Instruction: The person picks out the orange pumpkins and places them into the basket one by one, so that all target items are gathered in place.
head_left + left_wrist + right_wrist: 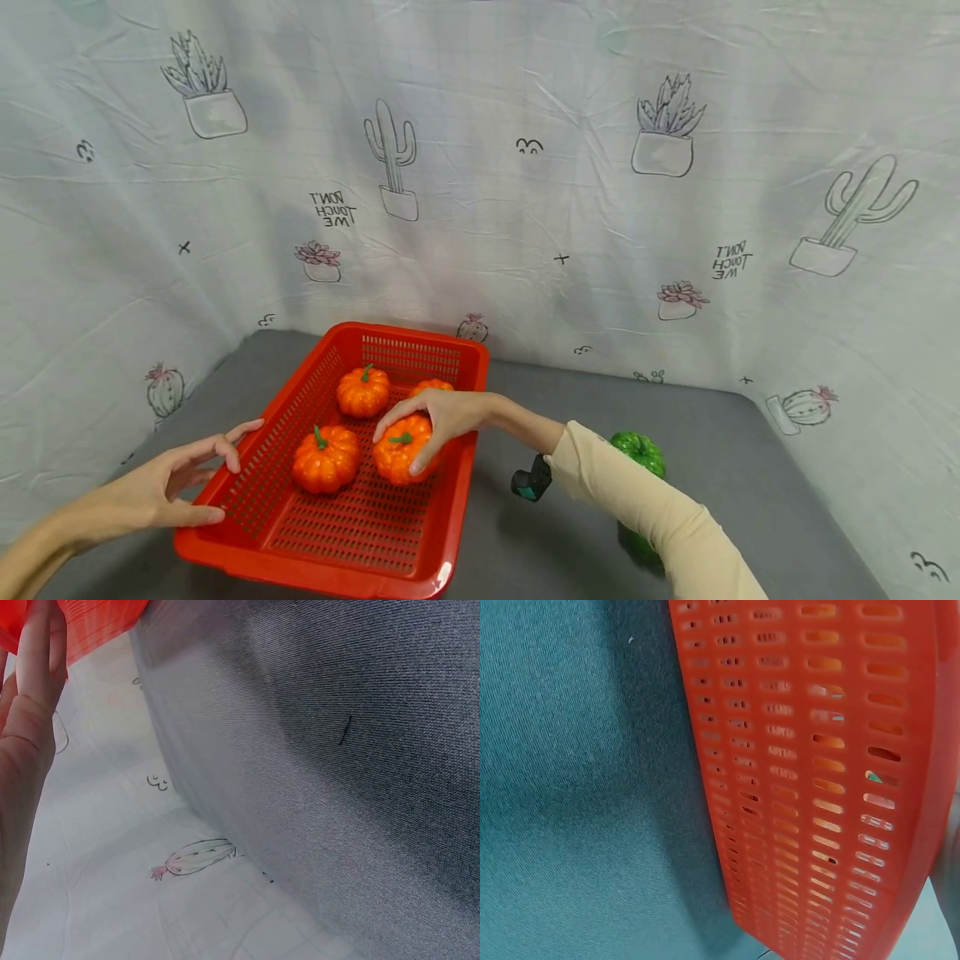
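Observation:
A red perforated plastic basket [352,533] stands on a grey surface and holds several small orange pumpkins with green stems. My right hand [450,412] reaches over the right rim and grips one pumpkin [397,454], thumb at the near side and fingers at the far side. One pumpkin [326,462] sits left of it, one [363,392] lies farther back, and another [431,386] is partly hidden behind the right hand. On the left rim rests my left hand [161,492], thumb and fingers spread. The right wrist view mostly shows the basket's slotted outer wall [780,772].
Right of the basket, a green pumpkin-like vegetable [639,450] and a darker green thing [639,548] are partly covered by my right sleeve [645,508]. A small black device [531,482] shows by the right wrist. A white cactus-print cloth [517,183] hangs behind.

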Demonstrator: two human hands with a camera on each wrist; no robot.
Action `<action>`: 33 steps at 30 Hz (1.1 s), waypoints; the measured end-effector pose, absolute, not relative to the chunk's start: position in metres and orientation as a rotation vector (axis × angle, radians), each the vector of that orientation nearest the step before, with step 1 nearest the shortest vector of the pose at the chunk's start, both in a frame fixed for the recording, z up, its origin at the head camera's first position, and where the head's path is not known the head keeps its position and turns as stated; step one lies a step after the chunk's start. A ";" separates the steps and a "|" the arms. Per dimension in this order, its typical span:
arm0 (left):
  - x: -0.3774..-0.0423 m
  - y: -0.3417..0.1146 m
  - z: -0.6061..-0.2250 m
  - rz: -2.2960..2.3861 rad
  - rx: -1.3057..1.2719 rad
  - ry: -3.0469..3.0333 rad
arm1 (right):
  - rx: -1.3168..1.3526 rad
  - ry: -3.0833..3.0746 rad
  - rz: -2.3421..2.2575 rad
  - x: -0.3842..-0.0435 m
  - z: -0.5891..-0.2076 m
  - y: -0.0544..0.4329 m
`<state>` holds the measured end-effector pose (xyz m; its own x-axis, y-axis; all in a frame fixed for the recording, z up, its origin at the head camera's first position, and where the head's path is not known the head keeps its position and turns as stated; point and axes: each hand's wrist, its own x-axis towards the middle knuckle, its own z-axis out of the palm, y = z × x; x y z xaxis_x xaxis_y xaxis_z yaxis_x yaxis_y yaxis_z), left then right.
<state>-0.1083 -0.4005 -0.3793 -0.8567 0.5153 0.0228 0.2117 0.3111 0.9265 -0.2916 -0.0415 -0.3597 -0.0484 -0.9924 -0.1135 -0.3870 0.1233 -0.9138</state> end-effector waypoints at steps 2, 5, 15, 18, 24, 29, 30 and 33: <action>-0.108 -0.399 -0.378 1.561 0.642 2.307 | -1.364 1.548 -0.903 -0.293 -0.361 -0.043; -0.107 -0.398 -0.376 1.574 0.646 2.290 | -1.356 1.526 -0.871 -0.295 -0.363 -0.047; -0.105 -0.399 -0.376 1.547 0.605 2.327 | -1.358 1.492 -0.775 -0.293 -0.373 -0.064; -0.106 -0.399 -0.376 1.571 0.600 2.292 | -1.356 1.462 -0.717 -0.293 -0.375 -0.069; -0.105 -0.399 -0.375 1.580 0.606 2.284 | -1.301 1.376 -0.667 -0.295 -0.380 -0.074; -0.106 -0.397 -0.375 1.569 0.614 2.295 | -1.285 1.350 -0.613 -0.297 -0.385 -0.075; -0.106 -0.398 -0.375 1.567 0.606 2.301 | -1.292 1.351 -0.603 -0.297 -0.386 -0.076; -0.105 -0.398 -0.375 1.564 0.599 2.315 | -1.304 1.346 -0.587 -0.298 -0.387 -0.077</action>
<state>-0.1046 -0.3984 -0.3749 -0.8737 0.4865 -0.0023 0.1793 0.3265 0.9280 -0.2976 -0.0768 -0.3870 0.2272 -0.9052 -0.3591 -0.3531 0.2671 -0.8966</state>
